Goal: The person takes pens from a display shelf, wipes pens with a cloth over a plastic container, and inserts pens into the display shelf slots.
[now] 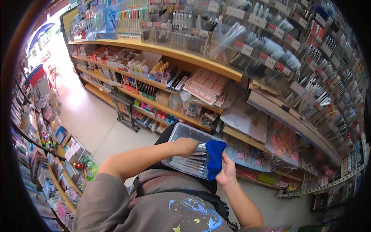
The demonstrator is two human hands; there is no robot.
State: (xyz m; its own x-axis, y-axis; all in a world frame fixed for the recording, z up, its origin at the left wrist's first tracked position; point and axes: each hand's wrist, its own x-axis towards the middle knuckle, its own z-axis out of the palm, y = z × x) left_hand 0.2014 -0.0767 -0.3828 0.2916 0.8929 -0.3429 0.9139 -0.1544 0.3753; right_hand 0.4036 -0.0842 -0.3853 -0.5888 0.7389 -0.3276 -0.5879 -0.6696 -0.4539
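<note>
Pinching slim silvery pens (pixel 200 147) w/ L grip (pixel 186 147), blue cloth (pixel 215 157) w/ R grip (pixel 227 169); could tip clear rect. plastic box (pixel 190 131) via hard tug.

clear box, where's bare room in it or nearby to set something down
In the clear box, the strip beyond the left hand looks bare; pens and blue cloth crowd the rest. Bare floor lies between the metal stand and display rack.

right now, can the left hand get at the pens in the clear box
Likely yes: the left hand is close to the pens, which look mostly uncovered in the clear box; the blue cloth in the right hand hides just one end.
</note>
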